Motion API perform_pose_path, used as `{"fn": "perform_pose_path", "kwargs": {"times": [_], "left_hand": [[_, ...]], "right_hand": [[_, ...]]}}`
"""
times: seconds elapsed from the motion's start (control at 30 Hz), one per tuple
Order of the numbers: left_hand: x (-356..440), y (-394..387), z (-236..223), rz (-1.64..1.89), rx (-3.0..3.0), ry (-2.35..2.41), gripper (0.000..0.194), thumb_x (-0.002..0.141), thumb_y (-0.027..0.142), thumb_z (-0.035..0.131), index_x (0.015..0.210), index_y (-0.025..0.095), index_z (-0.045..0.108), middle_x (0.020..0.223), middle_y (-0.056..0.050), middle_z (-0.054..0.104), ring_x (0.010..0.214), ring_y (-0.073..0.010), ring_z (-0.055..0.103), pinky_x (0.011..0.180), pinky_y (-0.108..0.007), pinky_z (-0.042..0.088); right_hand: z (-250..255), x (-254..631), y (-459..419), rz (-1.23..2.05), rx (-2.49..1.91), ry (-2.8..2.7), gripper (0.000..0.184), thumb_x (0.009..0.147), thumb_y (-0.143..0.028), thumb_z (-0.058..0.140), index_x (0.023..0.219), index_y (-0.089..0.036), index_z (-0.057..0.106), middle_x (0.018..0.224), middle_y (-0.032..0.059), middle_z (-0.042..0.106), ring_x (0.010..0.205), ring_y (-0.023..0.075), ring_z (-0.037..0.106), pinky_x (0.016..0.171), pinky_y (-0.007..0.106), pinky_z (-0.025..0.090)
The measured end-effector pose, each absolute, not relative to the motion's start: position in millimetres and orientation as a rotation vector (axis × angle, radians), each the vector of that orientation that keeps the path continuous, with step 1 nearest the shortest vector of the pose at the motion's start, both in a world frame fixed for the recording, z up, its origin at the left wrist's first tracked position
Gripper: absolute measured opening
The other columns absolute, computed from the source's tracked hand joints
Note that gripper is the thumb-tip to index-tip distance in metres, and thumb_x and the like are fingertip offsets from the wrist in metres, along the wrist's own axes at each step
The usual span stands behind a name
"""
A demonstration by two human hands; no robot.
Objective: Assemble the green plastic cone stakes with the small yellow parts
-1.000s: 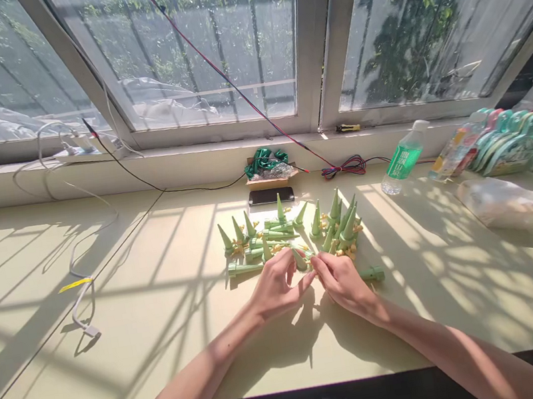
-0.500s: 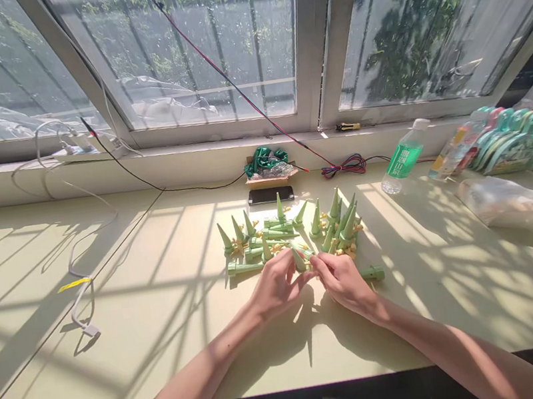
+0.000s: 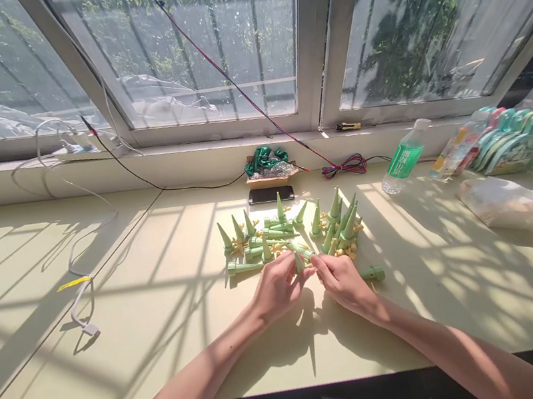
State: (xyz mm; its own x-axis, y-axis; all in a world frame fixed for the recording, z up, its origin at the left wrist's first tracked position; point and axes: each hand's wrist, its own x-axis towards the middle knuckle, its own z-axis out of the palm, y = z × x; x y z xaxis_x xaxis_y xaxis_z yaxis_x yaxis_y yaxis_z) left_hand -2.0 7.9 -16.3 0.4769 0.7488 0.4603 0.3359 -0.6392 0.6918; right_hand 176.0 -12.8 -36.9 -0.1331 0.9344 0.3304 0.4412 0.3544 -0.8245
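Left hand: the left hand (image 3: pixel 276 283) is pinching a green cone (image 3: pixel 299 262) between thumb and curled fingers, point up, which is probably leaving its base within the other hand's reach.
Right hand: the right hand (image 3: pixel 343 276) is bringing thumb and forefinger together beside that base, apparently pinching a small yellow piece (image 3: pixel 310 265); the contact is too small to read clearly.
Hand spacing: both hands are meeting low over the near edge of the pile, likely for steadiness and a short reach to the parts.
Upright cones: several, such as the tall rear cone (image 3: pixel 280 209), are standing on their wide ends, a stable way of resting.
Green tubes: one green tube (image 3: pixel 247 266) is lying flat at the pile's left; a separate short tube (image 3: pixel 373 273) is lying just beside the right hand.
Black phone: the phone (image 3: pixel 270 195) is lying behind the pile, in front of the small cardboard box (image 3: pixel 271 181), seemingly out of the hands' way.
Water bottle: the bottle (image 3: pixel 400 159) is standing upright beyond the parts, to the right, perhaps guarding against knocks.
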Motion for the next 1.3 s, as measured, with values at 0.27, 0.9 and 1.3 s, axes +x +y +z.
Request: {"fn": "perform_pose_path", "kwargs": {"times": [0.27,0.9,1.3], "left_hand": [[-0.2,7.5,-17.9,1.089,2.200,0.904,0.020,0.095,0.027,0.053,0.078,0.016,0.056,0.068,0.000,0.047,0.058,-0.0122,0.038,0.051,-0.026,0.030],[2.0,9.2,-15.1,1.022,2.014,1.054,0.041,0.102,0.044,0.043,0.071,0.017,0.050,0.064,0.001,0.049,0.056,-0.0116,0.041,0.053,-0.025,0.032],[-0.8,7.3,-12.8,1.073,2.203,0.885,0.032,0.103,0.027,0.041,0.073,0.017,0.046,0.069,-0.001,0.048,0.063,-0.0136,0.043,0.059,-0.027,0.036]], "right_hand": [[-37.0,175.0,-12.8,0.715,-1.227,-1.746,0.054,0.104,-0.051,0.034,0.059,-0.021,0.037,0.053,-0.0025,0.039,0.048,0.0114,0.035,0.050,0.027,0.030],[-31.6,176.3,-15.8,0.690,-1.200,-1.834,0.046,0.103,-0.046,0.039,0.064,-0.022,0.034,0.056,-0.0041,0.035,0.050,0.0110,0.032,0.050,0.026,0.028],[-29.8,172.9,-17.7,0.688,-1.252,-1.890,0.053,0.105,-0.043,0.029,0.058,-0.021,0.036,0.052,-0.0014,0.042,0.047,0.0117,0.039,0.052,0.028,0.030]]}}
